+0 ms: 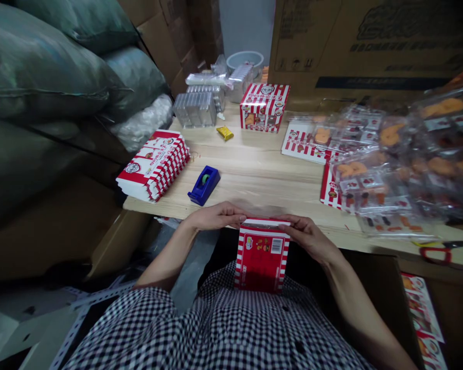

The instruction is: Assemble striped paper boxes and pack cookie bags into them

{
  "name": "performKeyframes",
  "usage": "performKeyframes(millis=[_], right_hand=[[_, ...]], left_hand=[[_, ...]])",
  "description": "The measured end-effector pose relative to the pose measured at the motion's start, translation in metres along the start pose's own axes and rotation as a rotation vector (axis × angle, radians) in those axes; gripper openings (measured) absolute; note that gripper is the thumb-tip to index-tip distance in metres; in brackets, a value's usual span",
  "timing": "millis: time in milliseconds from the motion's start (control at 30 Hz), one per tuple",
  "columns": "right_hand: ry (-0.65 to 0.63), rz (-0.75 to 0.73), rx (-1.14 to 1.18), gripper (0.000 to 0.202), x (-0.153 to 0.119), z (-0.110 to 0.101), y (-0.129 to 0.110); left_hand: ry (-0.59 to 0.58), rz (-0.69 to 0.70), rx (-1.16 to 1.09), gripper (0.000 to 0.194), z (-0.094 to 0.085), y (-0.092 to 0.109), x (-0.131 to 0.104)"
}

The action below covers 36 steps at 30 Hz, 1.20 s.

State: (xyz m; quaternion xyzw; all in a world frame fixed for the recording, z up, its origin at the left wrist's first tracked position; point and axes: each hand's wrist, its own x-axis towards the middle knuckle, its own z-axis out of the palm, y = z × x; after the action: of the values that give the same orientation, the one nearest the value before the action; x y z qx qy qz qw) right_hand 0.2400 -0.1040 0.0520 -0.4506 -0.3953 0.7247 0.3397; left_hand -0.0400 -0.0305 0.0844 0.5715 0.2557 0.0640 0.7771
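A red and white striped cardboard box (pixel 260 259) with a barcode rests against my checked shirt at the table's front edge. My left hand (pixel 224 215) pinches its upper left corner, and my right hand (pixel 304 234) grips the upper right corner. Between them the top edge of the box looks parted, with a greyish strip showing inside. Just beyond my left hand lies a blue tape dispenser (pixel 204 186). Further left is a stack of flat striped cartons (pixel 154 164).
A made-up striped box (pixel 265 108) stands at the back beside clear plastic trays (pixel 195 109) and a yellow sachet (pixel 225 133). Bagged toy food sets (pixel 370 169) pile up on the right, with scissors (pixel 440 252) near the front edge. Large sacks (pixel 42 67) crowd the left.
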Motion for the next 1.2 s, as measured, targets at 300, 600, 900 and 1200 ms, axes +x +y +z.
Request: performKeyframes(millis=[300, 600, 900, 1200], right_hand=[[0.057, -0.020, 0.019, 0.039, 0.001, 0.002, 0.008], [0.029, -0.051, -0.027, 0.040, -0.001, 0.004, 0.003], [-0.109, 0.030, 0.003, 0.041, 0.003, -0.009, -0.009], [-0.087, -0.014, -0.035, 0.039, 0.001, -0.011, -0.004]], left_hand=[[0.008, 0.026, 0.049, 0.038, 0.004, 0.002, 0.003], [0.015, -0.001, 0.125, 0.035, -0.010, -0.003, 0.010], [-0.035, -0.036, 0.051, 0.035, -0.019, -0.007, 0.012], [-0.045, -0.039, 0.094, 0.036, -0.023, -0.009, 0.021]])
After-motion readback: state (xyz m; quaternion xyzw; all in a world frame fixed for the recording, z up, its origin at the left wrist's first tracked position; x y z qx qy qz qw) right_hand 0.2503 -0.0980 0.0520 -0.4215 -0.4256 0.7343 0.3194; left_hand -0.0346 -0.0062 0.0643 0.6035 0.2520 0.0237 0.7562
